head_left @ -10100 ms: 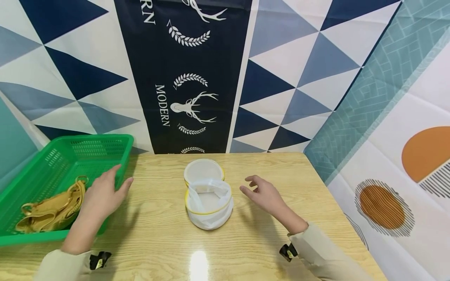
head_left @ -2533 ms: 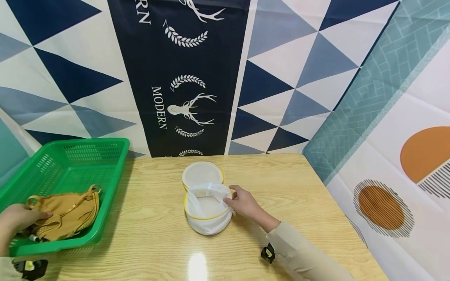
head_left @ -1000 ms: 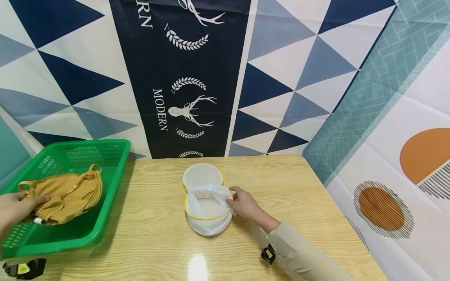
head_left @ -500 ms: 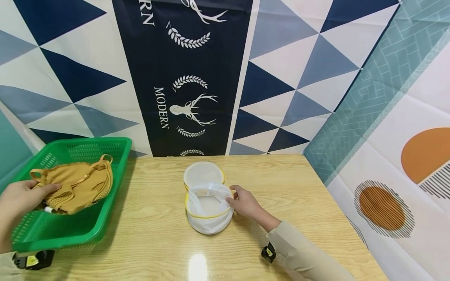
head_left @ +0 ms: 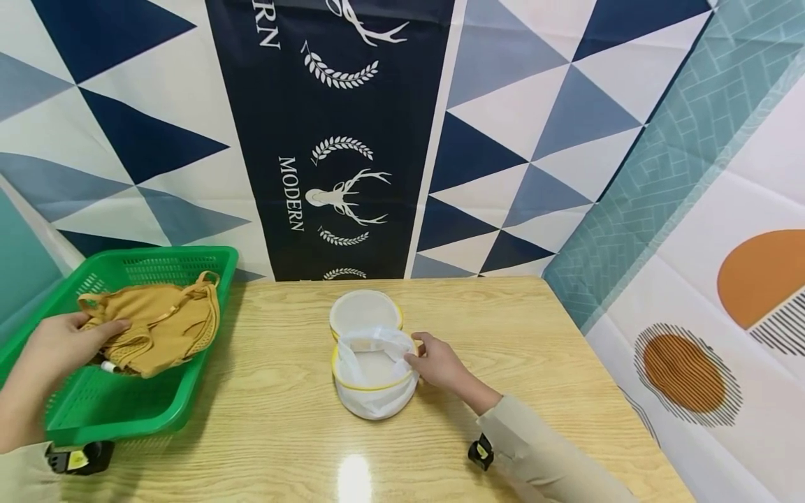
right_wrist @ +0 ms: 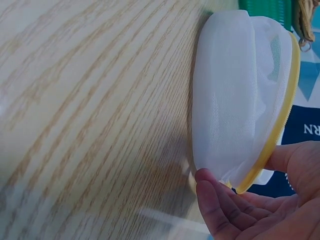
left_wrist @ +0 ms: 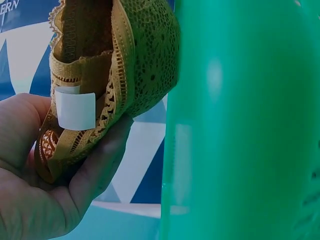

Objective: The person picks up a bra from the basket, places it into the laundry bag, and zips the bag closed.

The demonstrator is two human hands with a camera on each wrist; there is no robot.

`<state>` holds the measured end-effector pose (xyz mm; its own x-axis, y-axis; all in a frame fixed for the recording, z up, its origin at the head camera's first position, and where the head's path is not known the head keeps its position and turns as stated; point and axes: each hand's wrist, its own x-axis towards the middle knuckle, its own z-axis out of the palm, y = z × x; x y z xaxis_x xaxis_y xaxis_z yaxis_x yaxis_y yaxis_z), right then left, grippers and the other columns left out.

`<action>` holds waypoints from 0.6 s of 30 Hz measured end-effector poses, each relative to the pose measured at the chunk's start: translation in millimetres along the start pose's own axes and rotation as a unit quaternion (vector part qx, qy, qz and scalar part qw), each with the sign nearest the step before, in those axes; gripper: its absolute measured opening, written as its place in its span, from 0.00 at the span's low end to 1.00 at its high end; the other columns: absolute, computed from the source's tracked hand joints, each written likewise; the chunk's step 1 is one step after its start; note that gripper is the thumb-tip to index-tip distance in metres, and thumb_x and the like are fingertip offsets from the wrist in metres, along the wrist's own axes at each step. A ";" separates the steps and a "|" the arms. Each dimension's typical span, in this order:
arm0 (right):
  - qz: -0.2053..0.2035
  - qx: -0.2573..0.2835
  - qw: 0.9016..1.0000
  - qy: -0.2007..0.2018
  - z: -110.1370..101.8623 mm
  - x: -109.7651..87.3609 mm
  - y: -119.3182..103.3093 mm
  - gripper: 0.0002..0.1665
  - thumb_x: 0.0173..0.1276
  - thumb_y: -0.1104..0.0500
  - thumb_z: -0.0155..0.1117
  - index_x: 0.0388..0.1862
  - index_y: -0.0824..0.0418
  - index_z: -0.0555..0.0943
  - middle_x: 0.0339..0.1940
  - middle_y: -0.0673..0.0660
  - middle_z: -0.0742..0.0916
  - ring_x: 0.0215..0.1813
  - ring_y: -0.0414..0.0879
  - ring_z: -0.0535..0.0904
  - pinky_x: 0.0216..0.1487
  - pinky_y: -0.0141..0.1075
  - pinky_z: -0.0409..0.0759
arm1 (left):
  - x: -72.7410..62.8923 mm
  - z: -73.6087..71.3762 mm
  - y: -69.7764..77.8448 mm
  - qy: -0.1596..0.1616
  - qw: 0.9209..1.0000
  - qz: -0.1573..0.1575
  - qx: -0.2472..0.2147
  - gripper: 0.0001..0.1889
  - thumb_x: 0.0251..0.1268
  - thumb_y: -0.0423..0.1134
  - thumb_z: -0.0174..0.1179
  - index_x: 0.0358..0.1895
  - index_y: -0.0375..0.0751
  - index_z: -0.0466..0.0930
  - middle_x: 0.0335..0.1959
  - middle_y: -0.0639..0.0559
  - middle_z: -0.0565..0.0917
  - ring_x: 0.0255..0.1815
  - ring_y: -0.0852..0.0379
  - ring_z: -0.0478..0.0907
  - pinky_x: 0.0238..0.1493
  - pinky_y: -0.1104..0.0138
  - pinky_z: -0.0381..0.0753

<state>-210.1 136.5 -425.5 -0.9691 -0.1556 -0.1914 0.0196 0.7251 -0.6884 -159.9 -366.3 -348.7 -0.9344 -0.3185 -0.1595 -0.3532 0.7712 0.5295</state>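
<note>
My left hand (head_left: 63, 342) pinches a mustard-yellow lace bra (head_left: 165, 323) by its folded end, above the basket. Its straps loop up at both ends, and a white label (left_wrist: 76, 109) shows at the near edge in the left wrist view. My right hand (head_left: 440, 361) pinches the yellow-zippered rim of a round white mesh laundry bag (head_left: 377, 402) at its right side. The bag stands on the table with its mouth open upward, and its round lid (head_left: 365, 314) lies folded back behind it. In the right wrist view, thumb and fingers (right_wrist: 215, 197) hold the rim's lower end.
A green plastic basket (head_left: 179, 412) with slotted sides stands at the table's left, under the bra. The pale wooden table (head_left: 270, 419) reaches back to a patterned wall covering (head_left: 339, 84). Another covering (head_left: 742, 293) hangs along the right side.
My left hand has gripped the bra and lifted it from the basket, now shifting it right. My right hand came to the bag's rim earlier and has stayed there.
</note>
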 end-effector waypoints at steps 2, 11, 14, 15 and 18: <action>0.001 0.000 1.000 0.000 0.0 -0.5 -0.1 0.31 0.68 0.54 0.58 0.67 0.62 0.65 0.41 0.59 0.79 0.20 0.42 0.72 0.21 0.33 0.71 | 0.3 1.1 4.1 -0.003 1.000 0.000 0.000 0.51 0.67 0.64 0.39 0.66 0.15 0.36 0.65 0.16 0.49 0.58 0.19 0.54 0.48 0.34 0.66; 0.003 0.002 1.000 -0.001 0.1 -1.7 -0.4 0.31 0.68 0.54 0.58 0.67 0.63 0.65 0.42 0.60 0.79 0.20 0.42 0.72 0.21 0.32 0.71 | -3.4 4.2 23.8 -0.012 0.999 0.030 0.004 0.50 0.67 0.64 0.38 0.66 0.15 0.40 0.64 0.15 0.48 0.58 0.18 0.53 0.48 0.35 0.67; 0.000 0.003 1.000 0.001 0.2 -1.7 -0.3 0.30 0.68 0.54 0.58 0.66 0.63 0.65 0.41 0.60 0.79 0.20 0.42 0.72 0.21 0.32 0.71 | -5.5 5.4 29.3 -0.012 0.999 0.047 0.007 0.48 0.68 0.62 0.39 0.66 0.14 0.41 0.63 0.14 0.50 0.58 0.18 0.54 0.46 0.36 0.67; -0.001 0.004 1.000 0.001 0.2 -1.6 -0.1 0.30 0.68 0.54 0.58 0.66 0.63 0.65 0.41 0.60 0.79 0.20 0.42 0.72 0.21 0.32 0.71 | -6.2 5.7 31.1 -0.012 0.999 0.049 0.007 0.48 0.69 0.62 0.39 0.66 0.14 0.41 0.63 0.14 0.50 0.58 0.18 0.54 0.46 0.36 0.67; -0.004 0.007 1.000 0.001 0.2 -0.9 0.7 0.30 0.68 0.55 0.58 0.66 0.63 0.66 0.41 0.60 0.79 0.21 0.42 0.73 0.21 0.32 0.72 | -7.6 7.5 36.1 -0.004 0.998 0.060 0.013 0.45 0.70 0.60 0.41 0.65 0.14 0.47 0.61 0.15 0.57 0.56 0.21 0.60 0.42 0.39 0.70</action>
<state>-209.2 137.0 -426.0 -0.9697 -0.1601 -0.1843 0.0153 0.7137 -0.7003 -165.9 -331.9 -334.6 -0.9704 -0.2185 -0.1028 -0.2395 0.8175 0.5237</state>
